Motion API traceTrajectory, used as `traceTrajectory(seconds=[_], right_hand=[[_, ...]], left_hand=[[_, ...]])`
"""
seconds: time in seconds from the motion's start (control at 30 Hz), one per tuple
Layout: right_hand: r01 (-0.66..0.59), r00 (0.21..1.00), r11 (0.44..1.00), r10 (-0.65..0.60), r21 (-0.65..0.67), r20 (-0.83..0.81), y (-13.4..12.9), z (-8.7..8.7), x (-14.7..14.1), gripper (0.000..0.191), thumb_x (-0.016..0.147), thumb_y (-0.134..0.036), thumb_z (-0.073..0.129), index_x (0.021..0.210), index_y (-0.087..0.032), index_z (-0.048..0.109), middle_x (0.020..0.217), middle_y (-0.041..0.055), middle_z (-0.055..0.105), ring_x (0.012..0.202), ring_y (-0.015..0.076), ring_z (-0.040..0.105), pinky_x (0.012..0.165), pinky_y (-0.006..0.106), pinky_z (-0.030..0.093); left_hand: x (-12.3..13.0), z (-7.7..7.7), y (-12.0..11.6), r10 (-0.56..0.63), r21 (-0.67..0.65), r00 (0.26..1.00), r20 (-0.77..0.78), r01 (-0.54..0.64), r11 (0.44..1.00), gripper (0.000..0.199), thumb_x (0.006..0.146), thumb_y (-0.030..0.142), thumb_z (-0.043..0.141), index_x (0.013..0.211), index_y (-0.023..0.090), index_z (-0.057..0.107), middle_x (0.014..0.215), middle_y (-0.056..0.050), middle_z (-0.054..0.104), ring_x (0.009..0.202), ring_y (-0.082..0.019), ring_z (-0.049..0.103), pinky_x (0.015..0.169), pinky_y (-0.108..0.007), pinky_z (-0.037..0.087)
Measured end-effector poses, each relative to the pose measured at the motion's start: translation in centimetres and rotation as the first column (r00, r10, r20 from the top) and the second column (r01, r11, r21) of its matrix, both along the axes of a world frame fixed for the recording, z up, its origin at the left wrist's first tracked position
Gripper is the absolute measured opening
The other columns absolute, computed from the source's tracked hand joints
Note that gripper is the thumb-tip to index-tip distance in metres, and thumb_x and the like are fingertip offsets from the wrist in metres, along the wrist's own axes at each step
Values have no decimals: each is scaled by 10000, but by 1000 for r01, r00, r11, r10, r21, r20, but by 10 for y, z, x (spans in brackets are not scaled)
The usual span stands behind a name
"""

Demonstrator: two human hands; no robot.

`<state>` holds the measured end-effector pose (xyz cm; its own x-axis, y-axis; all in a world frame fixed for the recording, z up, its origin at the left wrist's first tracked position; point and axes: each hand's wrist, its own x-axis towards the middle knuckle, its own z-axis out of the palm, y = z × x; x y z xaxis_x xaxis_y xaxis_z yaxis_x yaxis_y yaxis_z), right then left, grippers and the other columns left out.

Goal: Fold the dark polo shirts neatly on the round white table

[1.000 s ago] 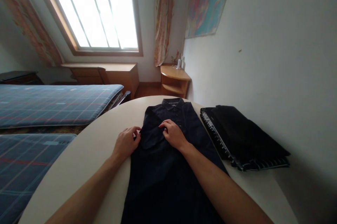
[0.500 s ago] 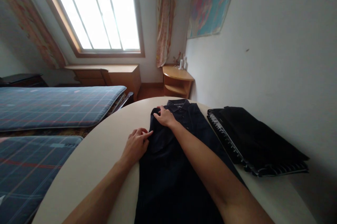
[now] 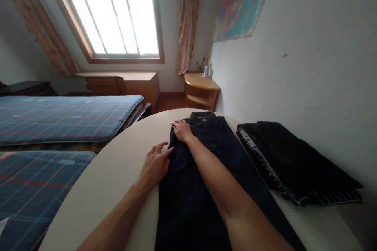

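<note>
In the view from the person's head, a dark shirt was lying lengthwise on a pale round table, with its collar near the far edge and its lower part running toward the person. The left hand was at the shirt's left side, low over the table; its fingers were loosely spread, and the pointing finger reached to the edge of the cloth. The right hand lay higher, on the shirt near the left shoulder, and its forearm crossed over the shirt's front. The fingers of this hand were close together and slightly bent. Because the cloth was so dark there, I could not tell if they pinched a fold or only rested upon it.

To the right of the shirt, just beside it, there was a stack of folded dark clothes, with striped cloth visible along its border. Beyond the table I saw a corner shelf, and a wooden desk under the bright window. On the left were two checked mattresses, one nearer than the other. A colourful poster hung on the white wall.
</note>
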<state>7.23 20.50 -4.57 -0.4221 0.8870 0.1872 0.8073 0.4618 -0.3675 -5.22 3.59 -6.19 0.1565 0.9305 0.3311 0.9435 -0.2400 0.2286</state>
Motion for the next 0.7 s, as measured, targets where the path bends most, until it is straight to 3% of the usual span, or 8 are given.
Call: traceTrajectory(seconds=[0.1, 0.2, 0.3, 0.37, 0.5, 0.7], right_hand=[[-42, 999, 995, 40, 92, 22, -11, 3, 2, 433, 1012, -297, 388, 1413, -251, 543, 1527, 65, 459, 1328, 266, 434, 1076, 422, 381], [-94, 994, 984, 84, 153, 68, -21, 5, 5, 448, 1027, -293, 311, 1393, -213, 557, 1490, 87, 499, 1329, 259, 436, 1092, 424, 358], [-156, 981, 984, 145, 81, 131, -27, 2, 8, 464, 1022, -351, 331, 1385, -187, 569, 1476, 93, 524, 1344, 261, 443, 1125, 435, 326], [-177, 973, 984, 172, 17, 155, -29, -1, 10, 532, 1012, -428, 353, 1466, -184, 482, 1556, 80, 431, 1413, 276, 375, 1164, 472, 273], [-147, 971, 984, 163, -102, 175, -35, -3, 12, 653, 1013, -547, 263, 1566, -202, 305, 1650, 59, 221, 1507, 315, 192, 1201, 562, 136], [-188, 963, 982, 178, 31, 204, -61, 6, 25, 550, 1029, -456, 286, 1520, -237, 407, 1640, 53, 259, 1491, 301, 242, 1199, 540, 165]], left_hand=[[-1, -3, 0, -87, -23, 996, -9, 87, 996, 570, 857, 73, 457, 1395, 215, 579, 1535, -36, 460, 1383, -276, 416, 1147, -449, 368], [-1, -5, 0, -128, -38, 992, 0, 128, 991, 575, 893, 109, 432, 1451, 224, 511, 1539, -3, 460, 1437, -245, 369, 1192, -443, 314], [0, -4, -1, -131, -40, 991, 5, 131, 991, 592, 915, 159, 439, 1504, 209, 431, 1554, -11, 436, 1467, -233, 330, 1200, -433, 303], [3, -2, -2, -102, -50, 995, 1, 101, 994, 580, 934, 203, 439, 1513, 169, 414, 1530, -47, 469, 1460, -237, 348, 1194, -439, 312], [5, 1, -2, -21, -39, 1000, -4, 21, 999, 471, 985, 254, 381, 1421, 181, 544, 1430, -65, 581, 1393, -233, 455, 1170, -449, 343], [2, 0, -1, -2, 1, 1000, -18, 2, 1000, 433, 973, 248, 409, 1355, 239, 613, 1402, -23, 608, 1361, -240, 488, 1146, -440, 373]])
